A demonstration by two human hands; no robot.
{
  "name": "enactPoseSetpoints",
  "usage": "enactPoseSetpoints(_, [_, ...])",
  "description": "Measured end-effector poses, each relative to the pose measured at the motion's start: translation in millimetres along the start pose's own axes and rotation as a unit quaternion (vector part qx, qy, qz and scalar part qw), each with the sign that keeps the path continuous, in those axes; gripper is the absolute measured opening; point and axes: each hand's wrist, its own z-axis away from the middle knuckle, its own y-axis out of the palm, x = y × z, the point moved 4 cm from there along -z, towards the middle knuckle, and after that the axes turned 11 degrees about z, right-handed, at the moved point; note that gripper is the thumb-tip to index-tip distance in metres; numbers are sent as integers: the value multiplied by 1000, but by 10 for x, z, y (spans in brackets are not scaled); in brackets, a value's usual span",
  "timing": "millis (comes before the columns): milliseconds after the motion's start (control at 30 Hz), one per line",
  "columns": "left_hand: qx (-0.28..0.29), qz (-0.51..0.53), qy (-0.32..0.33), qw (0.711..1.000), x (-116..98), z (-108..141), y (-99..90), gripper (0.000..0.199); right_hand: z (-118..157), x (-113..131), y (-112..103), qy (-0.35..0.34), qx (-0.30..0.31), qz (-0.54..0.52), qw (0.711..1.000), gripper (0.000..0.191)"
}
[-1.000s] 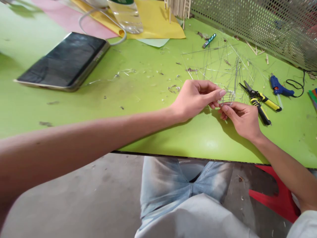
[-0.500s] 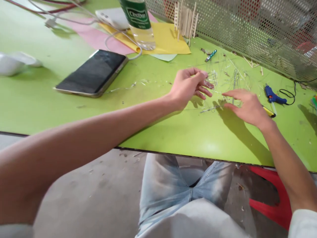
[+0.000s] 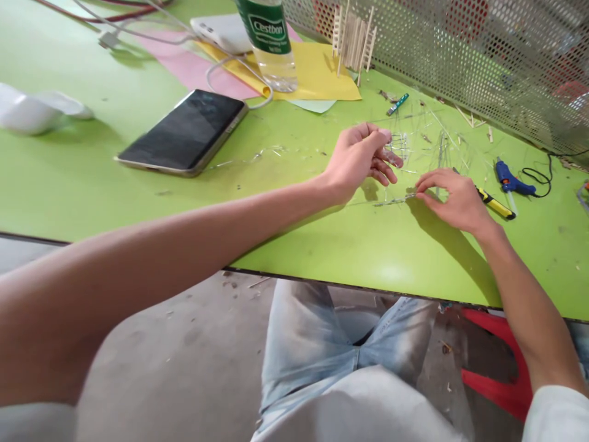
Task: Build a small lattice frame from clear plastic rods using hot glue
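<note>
My left hand (image 3: 359,156) pinches a small, ladder-like frame of thin, shiny sticks (image 3: 399,146) between thumb and forefinger, its other fingers loosely curled. The frame stands out to the right of the fingertips, above the green table. My right hand (image 3: 453,199) is closed, thumb and forefinger together at the right end of a thin, glinting strip (image 3: 390,202) that lies close over the tabletop. What the strip is made of I cannot make out. Loose clear thin rods (image 3: 442,147) are scattered behind both hands.
A blue glue gun (image 3: 510,179) and a yellow-black cutter (image 3: 497,204) lie right of my right hand. A phone (image 3: 184,132), a water bottle (image 3: 271,49) and a wooden-stick model (image 3: 354,40) stand or lie farther left and back. A perforated metal screen (image 3: 442,67) borders the table.
My right thumb and forefinger have closed on the end of the thin strip. My left hand keeps its pinch on the stick frame. The whole view has shifted slightly.
</note>
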Motion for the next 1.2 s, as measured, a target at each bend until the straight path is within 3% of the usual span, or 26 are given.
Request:
enactPoseSetpoints(133, [9, 9, -11, 1000, 14, 25, 38, 22, 67, -159, -151, 97, -64, -129, 985, 30])
enactPoseSetpoints(267, [15, 11, -9, 1000, 54, 24, 25, 23, 90, -243, -194, 141, -128, -220, 957, 48])
enactPoseSetpoints(433, [23, -2, -13, 1000, 72, 36, 31, 20, 64, -191, -257, 187, -186, -361, 894, 55])
enactPoseSetpoints(567, [32, -6, -17, 999, 70, 62, 65, 16, 71, -151, -411, 195, -246, -398, 862, 52])
enactPoseSetpoints(867, [59, -18, 0, 998, 143, 81, 76, 22, 84, -234, -439, 205, -364, -302, 857, 55])
enactPoseSetpoints(1000, [101, -26, 1, 995, 158, 127, 94, 25, 88, -171, -413, 204, -338, -263, 880, 51])
enactPoseSetpoints(1200, [143, -15, -22, 989, 176, 227, 154, 15, 117, -44, -323, 169, -235, -223, 931, 53])
